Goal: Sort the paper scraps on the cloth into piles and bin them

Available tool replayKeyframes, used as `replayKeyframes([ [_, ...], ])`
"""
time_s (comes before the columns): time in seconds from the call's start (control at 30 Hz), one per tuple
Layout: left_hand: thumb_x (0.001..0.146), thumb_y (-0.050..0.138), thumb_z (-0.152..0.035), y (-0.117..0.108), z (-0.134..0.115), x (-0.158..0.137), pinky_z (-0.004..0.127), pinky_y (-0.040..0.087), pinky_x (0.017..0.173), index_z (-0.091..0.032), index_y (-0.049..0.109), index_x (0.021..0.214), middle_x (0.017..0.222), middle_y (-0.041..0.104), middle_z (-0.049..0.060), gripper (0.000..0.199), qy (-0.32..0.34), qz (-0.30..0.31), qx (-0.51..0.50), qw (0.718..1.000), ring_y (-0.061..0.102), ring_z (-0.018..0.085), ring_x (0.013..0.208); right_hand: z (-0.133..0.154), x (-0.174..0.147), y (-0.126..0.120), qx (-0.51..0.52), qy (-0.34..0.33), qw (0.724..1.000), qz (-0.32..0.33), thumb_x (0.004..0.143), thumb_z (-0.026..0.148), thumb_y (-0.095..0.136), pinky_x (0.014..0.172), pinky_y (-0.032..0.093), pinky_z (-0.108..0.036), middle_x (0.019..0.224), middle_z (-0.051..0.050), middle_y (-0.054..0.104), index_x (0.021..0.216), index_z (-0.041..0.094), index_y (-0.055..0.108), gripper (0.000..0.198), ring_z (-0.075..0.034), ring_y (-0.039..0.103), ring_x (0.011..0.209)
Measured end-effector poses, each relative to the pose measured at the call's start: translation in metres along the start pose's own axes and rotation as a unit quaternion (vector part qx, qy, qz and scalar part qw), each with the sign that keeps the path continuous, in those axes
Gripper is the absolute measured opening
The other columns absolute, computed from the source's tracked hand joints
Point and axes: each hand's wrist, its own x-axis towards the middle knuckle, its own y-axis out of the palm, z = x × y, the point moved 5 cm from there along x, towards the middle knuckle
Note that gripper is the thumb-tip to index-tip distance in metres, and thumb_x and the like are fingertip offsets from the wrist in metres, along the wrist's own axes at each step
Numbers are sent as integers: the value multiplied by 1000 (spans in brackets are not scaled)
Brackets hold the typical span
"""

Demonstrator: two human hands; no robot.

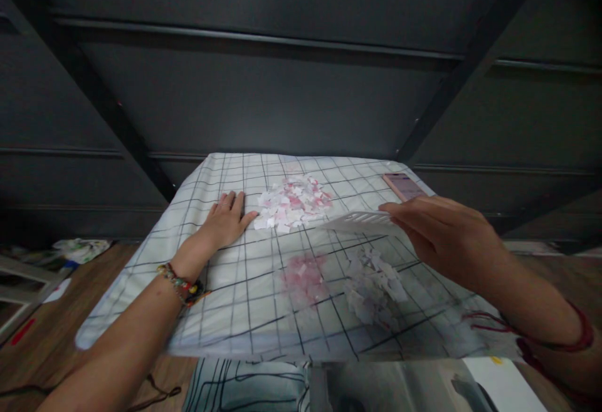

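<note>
My left hand [228,219] lies flat on the checked tablecloth [197,299], fingers spread, with its thumb beside a pile of torn white and pink paper scraps [294,204]. In my right hand [442,230] is a thin white slotted plastic piece [360,219], shaped like a fan; it is tilted above the cloth and partly blurred. Below it, nearer to me, are a small heap of pink paper scraps [305,279] and a heap of white paper scraps [374,290]. Both nearer heaps are somewhat blurred.
A phone [403,186] rests on the table just beyond my right hand. Dark panels with metal bars [273,92] rise behind the table. Below the front edge are striped fabric [244,387] and a grey box-like surface [376,387]. A white frame [28,280] stands at left.
</note>
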Motion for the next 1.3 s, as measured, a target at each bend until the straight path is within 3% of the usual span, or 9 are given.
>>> replayKeyframes([
  [0.27, 93, 20, -51, 0, -1, -3, 44, 25, 106, -5, 21, 144, 148, 24, 20, 69, 3, 4, 22, 1000, 21, 31, 137, -5, -20, -29, -30, 11, 999, -2, 83, 7, 40, 61, 43, -30, 73, -3, 65, 95, 18, 59, 25, -17, 57, 63],
  [0.4, 93, 21, -50, -2, -5, -6, 46, 26, 106, -5, 24, 143, 148, 24, 21, 68, -3, 0, 22, 1000, 22, 33, 136, -16, -40, -22, -51, 17, 998, 45, 77, 0, 37, 66, 43, -30, 81, -4, 67, 94, 17, 60, 33, -17, 59, 70],
  [0.63, 94, 21, -47, -6, -10, -8, 46, 25, 107, -5, 25, 142, 148, 23, 21, 65, -6, 17, 39, 999, 21, 31, 137, -19, -47, -4, 15, 18, 998, 52, 78, -1, 39, 70, 43, -29, 78, -5, 66, 93, 14, 62, 31, -16, 59, 76],
  [0.87, 95, 22, -45, -16, -19, -11, 44, 29, 106, -5, 27, 142, 147, 25, 21, 62, -28, 58, 61, 996, 24, 31, 136, -16, -56, -16, 46, 24, 997, 63, 77, -3, 37, 69, 42, -26, 74, -2, 65, 89, 17, 62, 33, -14, 57, 72],
  [0.97, 95, 24, -43, -24, -27, -18, 46, 35, 101, -6, 34, 139, 144, 31, 22, 58, -28, 84, 65, 994, 34, 33, 131, -20, -60, -16, 28, 43, 997, 55, 76, -2, 38, 71, 41, -29, 77, -4, 66, 92, 15, 61, 33, -16, 57, 75],
  [1.07, 95, 26, -39, -33, -41, -32, 45, 36, 101, -3, 35, 137, 142, 34, 24, 56, 7, 100, 63, 993, 38, 34, 128, -17, -61, -12, 19, 47, 997, 58, 74, -4, 37, 67, 40, -29, 73, -4, 64, 90, 15, 62, 35, -16, 56, 70],
  [1.13, 96, 25, -41, -41, -53, -46, 45, 29, 107, -3, 27, 141, 146, 26, 23, 59, 39, 84, 64, 994, 26, 33, 135, -12, -63, -11, 27, 37, 997, 58, 73, -4, 37, 65, 40, -28, 70, -3, 63, 88, 16, 62, 35, -15, 55, 68],
  [1.23, 96, 19, -43, -58, -84, -72, 43, 24, 110, -3, 24, 142, 149, 20, 21, 61, 201, -28, 45, 978, 20, 30, 137, -4, -69, -15, 42, 18, 998, 45, 76, -2, 38, 64, 40, -27, 71, -2, 63, 90, 17, 62, 34, -14, 53, 66],
  [1.3, 95, 22, -53, -58, -104, -90, 41, 20, 112, -7, 20, 143, 151, 17, 17, 68, 314, 6, 20, 949, 16, 28, 139, 0, -72, -22, 54, -1, 998, 18, 79, 0, 39, 65, 40, -27, 74, -2, 64, 91, 18, 62, 32, -14, 53, 67],
])
